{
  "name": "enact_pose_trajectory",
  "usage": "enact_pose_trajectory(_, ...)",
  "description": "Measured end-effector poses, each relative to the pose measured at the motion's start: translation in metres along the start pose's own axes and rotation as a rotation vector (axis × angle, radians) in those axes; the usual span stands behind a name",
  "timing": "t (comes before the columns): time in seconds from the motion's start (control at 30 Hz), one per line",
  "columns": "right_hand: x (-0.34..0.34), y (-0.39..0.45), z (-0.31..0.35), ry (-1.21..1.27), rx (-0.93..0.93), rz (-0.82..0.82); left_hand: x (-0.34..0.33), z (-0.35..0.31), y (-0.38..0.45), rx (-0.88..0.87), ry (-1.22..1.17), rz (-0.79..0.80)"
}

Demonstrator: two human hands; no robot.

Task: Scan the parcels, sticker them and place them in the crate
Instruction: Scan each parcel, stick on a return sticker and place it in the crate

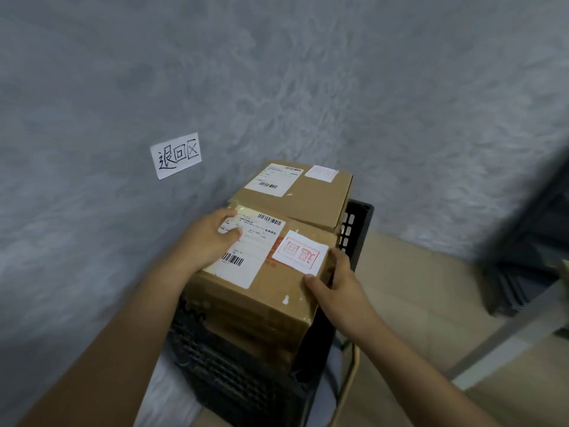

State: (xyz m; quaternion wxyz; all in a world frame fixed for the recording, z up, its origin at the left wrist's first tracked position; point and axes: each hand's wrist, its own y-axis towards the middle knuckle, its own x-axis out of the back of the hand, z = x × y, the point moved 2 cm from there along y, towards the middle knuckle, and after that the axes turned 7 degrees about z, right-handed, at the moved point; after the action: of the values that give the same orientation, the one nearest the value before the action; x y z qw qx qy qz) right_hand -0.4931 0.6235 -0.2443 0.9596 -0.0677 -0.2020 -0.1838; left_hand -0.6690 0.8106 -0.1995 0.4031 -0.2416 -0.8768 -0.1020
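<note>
- The near parcel [261, 272], a brown carton, sits on top of the black crate [234, 374], or on the cartons packed inside it; its underside is hidden, so I cannot tell which.
- Its long axis runs from about 7 o'clock, towards the person, to about 1 o'clock, where its far end butts against a second parcel [295, 192] lying further along the same line.
- The left hand [206, 238] lies on the parcel's top at its 10 o'clock corner, fingers laid loosely over the shipping label [249, 251]; it rests on the carton and does not wrap the edge.
- The right hand [335, 282] is at the 3 o'clock long edge: the thumb presses on the top face just beside the red-printed sticker [300, 252], and the fingers curl down over the side, so this hand grips the edge.
- The sticker is already on, between the two hands and nearer the right one; the second parcel carries a similar sticker [321, 173] at its far corner.
- My judgement: what remains is to settle this parcel squarely into place. The carton lies between the hands, across its short axis, so a push or slide along the long axis would be steered mainly by the right hand's hold.
- A handwritten paper sign [176, 155] is stuck on the grey wall at about 11 o'clock from the parcels.
</note>
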Motion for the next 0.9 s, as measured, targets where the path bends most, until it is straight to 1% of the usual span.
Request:
enact_pose_trajectory(0.13, -0.016, 0.000, -0.019, -0.044, -0.081, 0.037, -0.024, 0.021, 0.007, 0.051, 0.026, 0.085)
enact_pose_trajectory(0.23, -0.021, 0.000, -0.025, -0.140, -0.081, 0.029, -0.042, 0.037, 0.009, 0.092, 0.011, 0.136)
enact_pose_trajectory(0.37, -0.025, 0.001, -0.028, -0.346, -0.073, 0.068, -0.061, 0.058, 0.010, 0.144, -0.025, 0.143)
enact_pose_trajectory(0.5, -0.033, 0.003, -0.031, -0.573, -0.075, 0.141, -0.071, 0.073, 0.010, 0.141, -0.063, 0.122)
enact_pose_trajectory(0.57, -0.039, 0.006, -0.031, -0.638, -0.082, 0.159, -0.074, 0.078, 0.011, 0.144, -0.060, 0.112)
enact_pose_trajectory(0.77, -0.042, 0.012, -0.035, -0.674, -0.134, 0.191, -0.078, 0.078, 0.015, 0.147, -0.040, 0.124)
enact_pose_trajectory(0.9, -0.033, 0.018, -0.030, -0.641, -0.126, 0.168, -0.073, 0.058, 0.010, 0.084, 0.061, 0.053)
